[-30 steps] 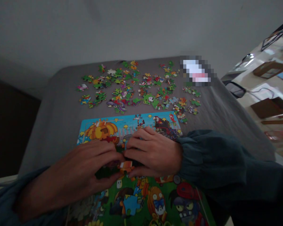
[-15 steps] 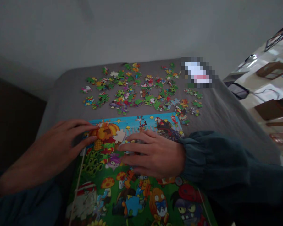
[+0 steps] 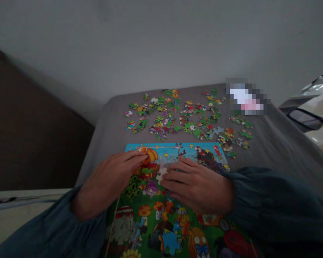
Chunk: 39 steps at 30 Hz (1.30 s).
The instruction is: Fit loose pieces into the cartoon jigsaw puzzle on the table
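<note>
Both hands lie flat on the colourful cartoon jigsaw board (image 3: 177,218), left hand (image 3: 110,182) splayed as if steadying its upper corner, right hand (image 3: 197,186) with extended fingers pressing a pale loose puzzle piece (image 3: 161,174) just beside the board's orange pumpkin picture (image 3: 150,156), gripping nothing.

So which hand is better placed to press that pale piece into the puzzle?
Probably the right hand: its fingers already touch the pale piece on the puzzle board. The left hand lies flat on the board's left part, beside the piece.
</note>
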{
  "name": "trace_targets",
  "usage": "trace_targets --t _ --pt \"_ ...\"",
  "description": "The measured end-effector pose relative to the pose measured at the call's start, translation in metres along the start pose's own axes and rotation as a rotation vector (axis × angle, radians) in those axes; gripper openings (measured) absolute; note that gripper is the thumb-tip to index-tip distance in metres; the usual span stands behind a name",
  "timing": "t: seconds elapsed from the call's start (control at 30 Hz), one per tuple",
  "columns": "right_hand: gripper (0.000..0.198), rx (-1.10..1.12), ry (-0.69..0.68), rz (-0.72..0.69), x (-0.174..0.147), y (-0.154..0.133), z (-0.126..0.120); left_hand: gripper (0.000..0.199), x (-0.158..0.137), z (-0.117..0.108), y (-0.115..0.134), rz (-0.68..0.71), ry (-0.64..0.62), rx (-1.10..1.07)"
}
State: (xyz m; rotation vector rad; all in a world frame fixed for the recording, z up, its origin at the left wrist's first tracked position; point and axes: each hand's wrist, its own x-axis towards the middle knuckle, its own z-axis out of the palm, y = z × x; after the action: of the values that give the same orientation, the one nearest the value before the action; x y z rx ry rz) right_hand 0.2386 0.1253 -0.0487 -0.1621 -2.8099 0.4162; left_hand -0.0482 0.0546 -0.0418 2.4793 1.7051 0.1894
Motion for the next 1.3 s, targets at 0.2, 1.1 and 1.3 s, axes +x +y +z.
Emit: trace_targets --t 0.2,1.1,1.3 --pt "0.027 0.062 0.035 -0.02 0.001 0.003 -0.001 0.037 -0.001 -0.001 0.015 0.042 0.014 -0.008" --pt "0.012 0.323 0.22 -0.021 0.003 0.003 0.0 0.027 0.005 -0.009 0.026 0.158 -0.089 -0.253" --pt "0.019 0.056 0.381 -0.006 0.003 0.008 0.013 0.018 0.007 -0.007 0.025 0.142 -0.068 -0.271"
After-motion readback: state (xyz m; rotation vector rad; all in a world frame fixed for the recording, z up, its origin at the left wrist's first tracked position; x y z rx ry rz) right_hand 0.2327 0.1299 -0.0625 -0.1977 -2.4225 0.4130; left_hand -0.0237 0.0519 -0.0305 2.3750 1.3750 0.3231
